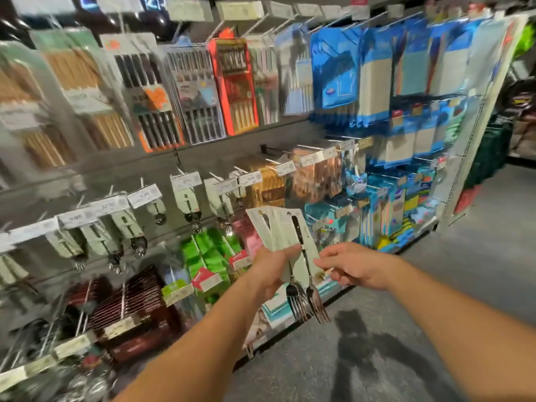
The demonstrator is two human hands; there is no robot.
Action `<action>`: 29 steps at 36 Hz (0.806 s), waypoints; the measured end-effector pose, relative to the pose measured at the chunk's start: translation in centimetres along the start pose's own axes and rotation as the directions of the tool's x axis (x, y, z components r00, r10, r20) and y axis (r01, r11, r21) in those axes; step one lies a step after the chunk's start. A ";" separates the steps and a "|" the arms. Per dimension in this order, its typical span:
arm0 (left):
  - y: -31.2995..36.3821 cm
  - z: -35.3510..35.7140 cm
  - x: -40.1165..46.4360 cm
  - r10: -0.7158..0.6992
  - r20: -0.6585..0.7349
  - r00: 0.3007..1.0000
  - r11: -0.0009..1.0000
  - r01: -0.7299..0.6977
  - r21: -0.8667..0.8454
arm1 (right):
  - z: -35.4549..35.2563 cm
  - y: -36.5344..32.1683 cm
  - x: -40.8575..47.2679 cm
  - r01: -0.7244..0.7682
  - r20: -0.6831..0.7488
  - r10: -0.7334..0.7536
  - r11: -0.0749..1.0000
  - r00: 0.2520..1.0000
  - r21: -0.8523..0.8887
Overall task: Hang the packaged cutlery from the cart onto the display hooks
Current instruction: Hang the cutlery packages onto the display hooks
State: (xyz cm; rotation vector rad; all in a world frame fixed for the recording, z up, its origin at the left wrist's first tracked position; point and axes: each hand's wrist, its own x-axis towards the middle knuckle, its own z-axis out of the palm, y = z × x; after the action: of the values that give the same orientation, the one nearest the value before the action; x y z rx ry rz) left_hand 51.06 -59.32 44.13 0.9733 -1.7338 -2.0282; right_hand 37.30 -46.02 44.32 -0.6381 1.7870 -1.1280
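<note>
Pale-green cards: fanned bunch of carded forks, held upright in front of the display hooks, tines down.
Left hand: fingers curled round the bunch at mid-height.
Right hand: lower right card edge pinched.
Hooks behind: carded spoons hung in rows.
Focus: blurred.

Carded forks before display hooks, between hands.
</note>
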 end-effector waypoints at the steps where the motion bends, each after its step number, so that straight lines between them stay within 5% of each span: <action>1: -0.1 -0.5 0.3 -0.018 -0.006 1.000 1.000 0.018 0.008 | 0.4 -0.3 0.8 -0.007 0.022 0.007 1.000 1.000 0.011; 12: 1.5 -5.2 7.6 -0.089 -0.194 0.977 0.991 0.105 0.077 | 1.3 -3.0 14.1 -0.043 0.152 0.025 0.992 0.988 0.118; 22: 1.7 -8.7 16.0 -0.186 -0.535 0.824 0.980 0.116 -0.160 | -1.8 -5.3 25.6 -0.062 0.141 0.057 0.998 0.988 0.033; 29: 2.6 -9.5 17.8 -0.253 -0.551 0.795 0.951 0.100 -0.292 | 0.6 -5.8 30.9 -0.017 0.147 0.030 0.996 0.989 -0.089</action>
State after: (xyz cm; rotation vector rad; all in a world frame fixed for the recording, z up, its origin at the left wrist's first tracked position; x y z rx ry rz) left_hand 43.90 -78.04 40.89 1.5176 -1.0636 -1.7206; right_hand 23.38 -73.07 36.53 -0.7318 1.7190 -0.9654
